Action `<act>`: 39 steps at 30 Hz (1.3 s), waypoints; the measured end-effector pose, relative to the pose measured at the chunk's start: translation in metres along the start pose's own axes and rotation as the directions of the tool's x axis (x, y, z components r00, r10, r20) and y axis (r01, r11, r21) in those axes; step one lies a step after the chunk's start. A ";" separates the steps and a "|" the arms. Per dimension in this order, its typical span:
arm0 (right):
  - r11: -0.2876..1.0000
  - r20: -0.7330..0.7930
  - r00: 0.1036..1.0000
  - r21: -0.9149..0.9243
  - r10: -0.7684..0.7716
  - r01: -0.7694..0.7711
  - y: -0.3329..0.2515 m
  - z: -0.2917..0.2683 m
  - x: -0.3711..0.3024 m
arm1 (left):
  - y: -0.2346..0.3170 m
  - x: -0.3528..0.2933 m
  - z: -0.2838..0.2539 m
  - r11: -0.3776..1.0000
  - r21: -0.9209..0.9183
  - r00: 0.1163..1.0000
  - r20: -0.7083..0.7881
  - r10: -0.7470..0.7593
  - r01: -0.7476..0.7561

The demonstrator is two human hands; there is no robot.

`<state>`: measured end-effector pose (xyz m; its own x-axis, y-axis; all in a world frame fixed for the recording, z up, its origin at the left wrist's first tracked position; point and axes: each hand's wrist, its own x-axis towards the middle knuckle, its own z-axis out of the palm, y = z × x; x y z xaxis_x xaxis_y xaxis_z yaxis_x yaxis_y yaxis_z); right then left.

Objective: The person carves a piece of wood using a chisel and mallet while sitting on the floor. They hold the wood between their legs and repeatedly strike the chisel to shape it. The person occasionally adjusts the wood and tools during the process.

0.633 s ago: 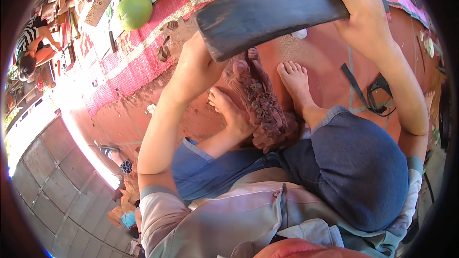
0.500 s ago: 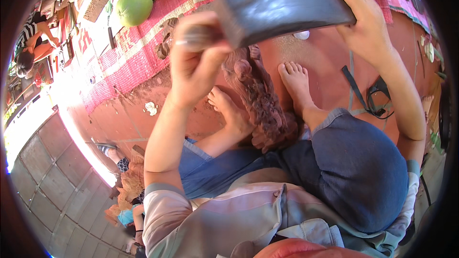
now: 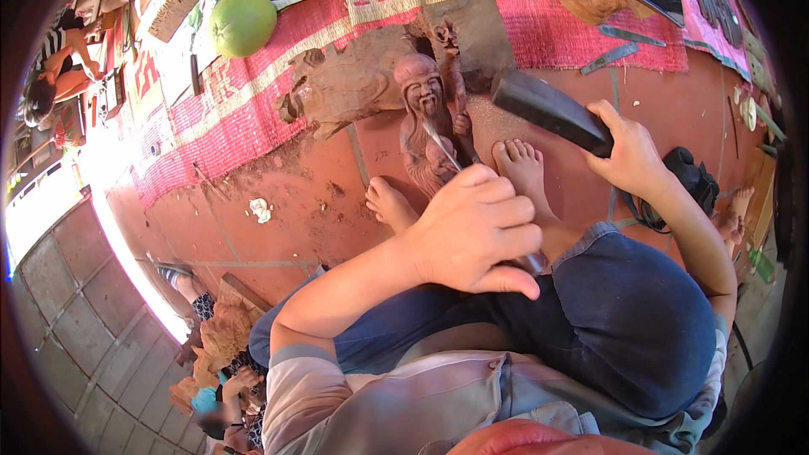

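Since my left hand (image 3: 480, 232) is fisted tight round a thin metal tool (image 3: 455, 163), the carved figure (image 3: 413, 131) is just past it, far side, long axis near-to-far; my right hand (image 3: 628, 156), clamping a dark block (image 3: 548, 108), is farther right.

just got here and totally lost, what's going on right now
A person has a carved figure between their bare feet. The left hand grips a chisel, its blade over the figure's front; whether it touches can't be told. The right hand holds a dark block, apart from the chisel. Rough wood lies beyond the figure, partly on a red mat.
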<state>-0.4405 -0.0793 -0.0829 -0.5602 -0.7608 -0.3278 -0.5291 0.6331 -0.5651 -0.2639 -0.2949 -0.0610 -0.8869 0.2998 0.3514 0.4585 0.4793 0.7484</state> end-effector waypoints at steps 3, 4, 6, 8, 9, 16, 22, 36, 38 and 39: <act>0.999 -0.104 0.994 -0.027 -0.043 0.041 0.003 0.005 0.002 | -0.015 -0.007 0.005 0.999 0.032 0.997 -0.074 0.016 -0.014; 0.998 -0.115 0.992 -0.023 -0.056 0.054 0.003 0.006 0.003 | -0.021 -0.009 0.006 0.999 0.048 0.996 -0.084 0.021 -0.017; 0.996 -0.124 0.989 -0.008 -0.084 0.083 0.007 0.006 0.005 | -0.029 -0.010 0.009 0.999 0.052 0.993 -0.118 0.023 -0.017; 0.994 -0.127 0.986 0.008 -0.106 0.108 0.010 0.006 0.006 | -0.035 -0.009 0.011 0.997 0.076 0.993 -0.117 0.028 -0.019; 0.993 -0.127 0.985 0.016 -0.117 0.120 0.012 0.007 0.007 | -0.037 -0.009 0.011 0.996 0.086 0.993 -0.117 0.029 -0.019; 0.972 -0.108 0.967 -0.068 -0.232 0.226 0.004 -0.007 0.009 | -0.039 -0.005 0.007 0.992 0.122 0.997 -0.080 0.001 0.009; 0.933 -0.180 0.915 -0.063 -0.361 0.355 0.001 -0.013 0.010 | -0.040 0.001 0.012 0.997 0.079 0.983 -0.185 0.017 -0.002; 0.614 -0.299 0.549 -0.199 -0.780 0.764 -0.030 -0.040 0.026 | -0.035 0.007 0.001 0.999 0.038 0.990 -0.142 -0.017 0.023; 0.626 -0.292 0.566 -0.179 -0.771 0.759 -0.027 -0.038 0.025 | -0.035 0.008 0.001 0.999 0.036 0.991 -0.134 -0.005 0.010; 0.627 -0.287 0.571 -0.170 -0.769 0.760 -0.026 -0.037 0.024 | -0.036 0.007 0.001 0.999 0.036 0.991 -0.131 -0.001 0.006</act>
<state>-0.4640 -0.1092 -0.0480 -0.0957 -0.8801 0.4650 -0.8661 -0.1567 -0.4747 -0.2867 -0.3089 -0.0855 -0.8871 0.1888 0.4212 0.4551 0.5100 0.7299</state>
